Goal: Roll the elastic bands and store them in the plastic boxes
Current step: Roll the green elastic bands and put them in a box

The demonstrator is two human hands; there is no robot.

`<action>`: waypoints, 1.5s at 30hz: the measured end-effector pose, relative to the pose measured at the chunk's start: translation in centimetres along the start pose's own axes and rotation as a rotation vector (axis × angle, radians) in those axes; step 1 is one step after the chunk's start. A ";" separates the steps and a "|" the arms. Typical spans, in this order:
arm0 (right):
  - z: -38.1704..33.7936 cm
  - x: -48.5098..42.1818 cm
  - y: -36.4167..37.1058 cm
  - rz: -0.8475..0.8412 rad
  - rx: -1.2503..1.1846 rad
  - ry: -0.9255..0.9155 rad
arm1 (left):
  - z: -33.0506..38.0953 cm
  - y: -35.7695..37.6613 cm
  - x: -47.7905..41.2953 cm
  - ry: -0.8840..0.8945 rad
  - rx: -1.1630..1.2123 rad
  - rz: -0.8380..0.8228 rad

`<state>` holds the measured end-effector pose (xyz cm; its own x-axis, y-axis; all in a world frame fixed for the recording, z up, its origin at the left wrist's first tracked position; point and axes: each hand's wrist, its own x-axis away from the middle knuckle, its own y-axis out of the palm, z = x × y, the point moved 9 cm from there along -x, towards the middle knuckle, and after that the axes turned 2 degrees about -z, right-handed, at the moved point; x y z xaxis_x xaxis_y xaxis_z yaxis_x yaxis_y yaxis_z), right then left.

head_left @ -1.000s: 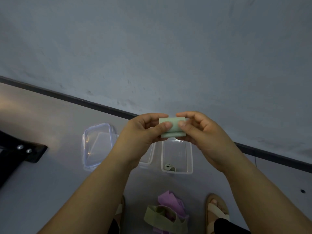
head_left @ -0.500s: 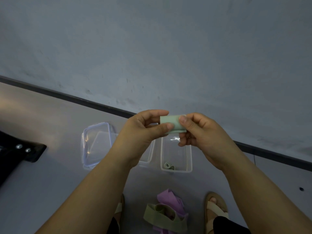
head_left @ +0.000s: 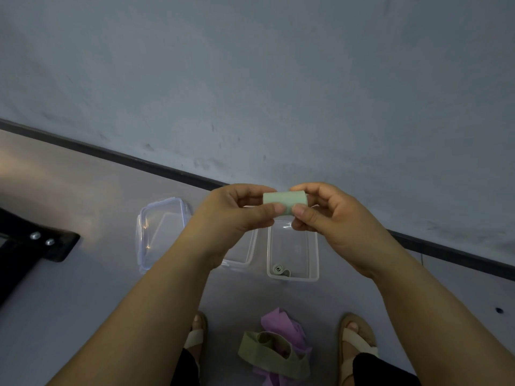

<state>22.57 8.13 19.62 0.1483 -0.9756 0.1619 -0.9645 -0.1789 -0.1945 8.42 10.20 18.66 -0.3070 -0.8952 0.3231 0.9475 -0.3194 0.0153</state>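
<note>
I'm holding a pale green elastic band (head_left: 284, 201), rolled into a short cylinder, at the centre of the frame, up off the floor (head_left: 83, 302). My left hand (head_left: 234, 218) is pinching the roll's left end btwn thumb and forefinger. My right hand (head_left: 334, 218) is pinching the right end, thumb in front, fingers curled behind. Both grips are narrow and closed on the roll.

Just below the roll in the picture, a clear plastic box (head_left: 316, 254) is sitting open on the floor, w/ one small olive roll (head_left: 280, 270) lying in its lower-left corner. A 2nd clear box (head_left: 241, 262) is standing just left of it, mostly hidden behind my left wrist, so I can't tell what's inside. A clear lid (head_left: 156, 232) w/ clips is lying further left.

At bottom centre, a loose olive band (head_left: 267, 355) is lying over crumpled purple bands (head_left: 281, 324), btwn my left sandal (head_left: 196, 335) and right sandal (head_left: 356, 338). A black bracket (head_left: 41, 246) w/ two screws is poking in at the left edge.
</note>
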 end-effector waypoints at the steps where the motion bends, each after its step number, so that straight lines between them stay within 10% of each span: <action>1: 0.0 0.0 0.1 -0.013 0.039 -0.003 | 0.1 -0.2 0.0 0.016 -0.053 0.014; 14: 0.3 0.3 0.8 -0.067 0.563 -0.061 | 1.9 2.1 0.4 0.303 -0.615 0.002; 29: 0.5 0.3 -0.1 0.098 -0.041 0.014 | 0.9 1.8 0.4 0.158 0.126 0.048; 45: 1.4 1.2 -1.1 -0.048 0.225 0.082 | 2.0 4.0 0.5 0.483 -0.755 0.081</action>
<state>24.14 7.01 18.64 0.1655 -0.9533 0.2527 -0.8825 -0.2575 -0.3935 12.19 9.12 20.74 -0.4073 -0.9026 -0.1396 0.7090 -0.2161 -0.6713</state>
